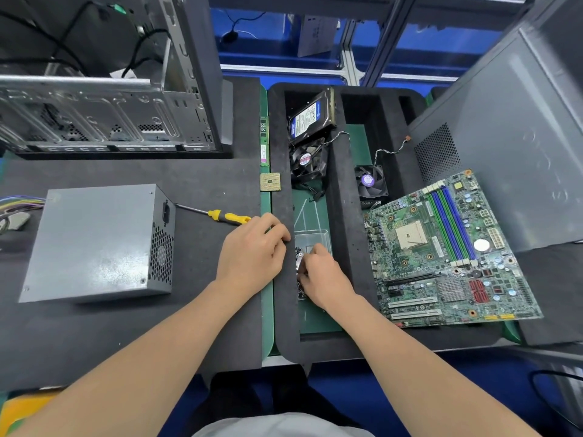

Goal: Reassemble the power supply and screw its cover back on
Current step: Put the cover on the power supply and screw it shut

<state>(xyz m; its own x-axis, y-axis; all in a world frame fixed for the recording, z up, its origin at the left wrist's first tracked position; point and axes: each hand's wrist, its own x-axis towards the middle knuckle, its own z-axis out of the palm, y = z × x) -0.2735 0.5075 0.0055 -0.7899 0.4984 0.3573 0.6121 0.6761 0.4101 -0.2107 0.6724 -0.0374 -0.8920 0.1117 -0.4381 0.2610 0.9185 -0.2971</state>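
The grey power supply (94, 244) lies on the black foam mat at the left, cover on, with its cable bundle (19, 206) trailing off the left edge. A yellow-handled screwdriver (232, 217) lies on the mat with its tip against the supply's vented end. My left hand (252, 250) rests on the foam ridge just past the handle's end, fingers loosely curled and holding nothing. My right hand (325, 275) reaches into a clear plastic tray (315, 236) of screws (299, 253). Its curled fingertips pinch among the screws and are partly hidden.
An open computer case (104, 118) stands at the back left, and a grey side panel (504, 137) leans at the right. A motherboard (448, 250) lies at the right. The foam organizer (344, 216) holds a hard drive (310, 118) and two fans (307, 160). A CPU (270, 182) and RAM stick (264, 140) lie nearby.
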